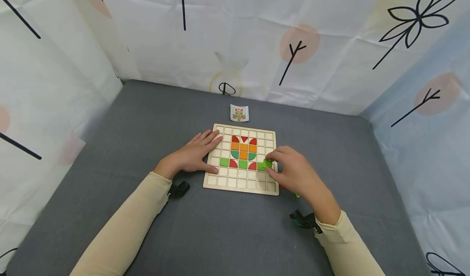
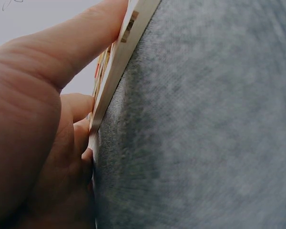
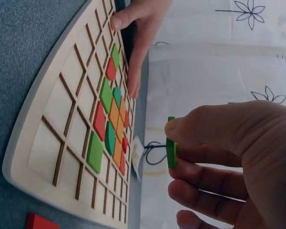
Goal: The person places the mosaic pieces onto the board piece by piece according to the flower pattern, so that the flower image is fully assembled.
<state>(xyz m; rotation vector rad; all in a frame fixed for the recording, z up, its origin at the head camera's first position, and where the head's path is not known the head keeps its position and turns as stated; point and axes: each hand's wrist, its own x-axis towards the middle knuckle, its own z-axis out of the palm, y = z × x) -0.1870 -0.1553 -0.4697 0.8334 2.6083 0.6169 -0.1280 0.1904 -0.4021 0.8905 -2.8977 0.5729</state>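
A wooden grid board (image 1: 231, 182) lies on the grey table, with red, orange, green and teal tiles set in its squares. My right hand (image 1: 299, 176) pinches a green square tile (image 3: 171, 145) between thumb and forefinger, held above the board's right side. Just beneath it, another green tile (image 3: 94, 152) sits in the grid. The other fingers of that hand are loosely bent. Along the board's left edge, my left hand (image 1: 192, 151) rests with fingers spread and thumb on the rim. In the left wrist view, the thumb (image 2: 81, 40) touches the board's side.
Behind the board lies a small pattern card (image 1: 239, 113). A red tile (image 3: 40, 222) lies on the table off the board's near right corner, with a green piece (image 1: 297, 195) partly hidden by the right hand. Patterned white cloth (image 1: 249, 64) encloses the table.
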